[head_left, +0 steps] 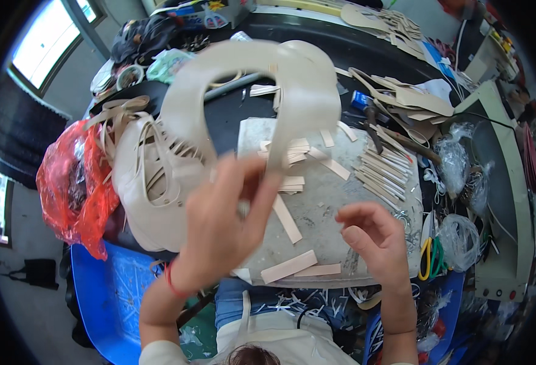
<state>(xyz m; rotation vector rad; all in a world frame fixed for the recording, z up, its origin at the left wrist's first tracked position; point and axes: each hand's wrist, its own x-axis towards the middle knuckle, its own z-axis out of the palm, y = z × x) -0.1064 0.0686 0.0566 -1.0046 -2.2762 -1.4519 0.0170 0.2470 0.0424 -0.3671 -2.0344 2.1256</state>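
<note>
My left hand [228, 216] is closed on the narrow end of a large curved cream leather piece [310, 91], raised above the work slab and slightly blurred. The piece loops up and over to the left, with a wide rounded part at its top right. My right hand [374, 240] hovers over the right side of the pale stone slab [329, 222], its fingers bent, thumb apart, nothing seen between them. Flat leather strips [289, 266] lie on the slab near its front edge. Farther back is a row of narrow strips [383, 173], beside a hammer [374, 131].
Left of the slab, cream leather pieces [143, 201] are heaped beside a red plastic bag [76, 188]. A blue tub [109, 304] stands below. Yellow-handled scissors [426, 258] lie at the slab's right edge, near a pale green machine [499, 267]. More cut leather [408, 100] lies behind.
</note>
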